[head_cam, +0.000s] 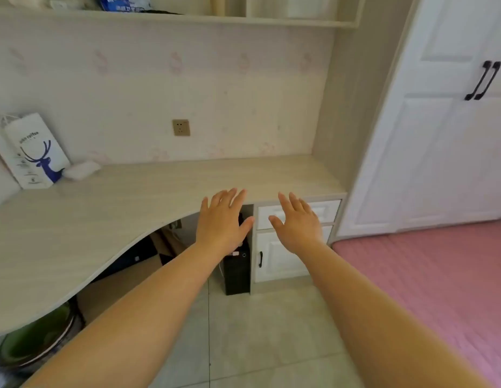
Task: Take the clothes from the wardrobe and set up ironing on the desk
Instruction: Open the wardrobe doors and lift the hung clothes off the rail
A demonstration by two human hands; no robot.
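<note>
Wood desk (131,208): L hand (221,222) & R hand (297,224) spread flat, holding nothing.

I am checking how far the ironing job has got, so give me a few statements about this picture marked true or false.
1. Both wardrobe doors are shut. True.
2. The left hand holds a shirt. False: it is open and holds nothing.
3. A paper bag with a blue deer stands on the desk. True.
4. An iron lies on the desk. False: none is in view.
5. The right hand has straight fingers and holds nothing. True.
</note>
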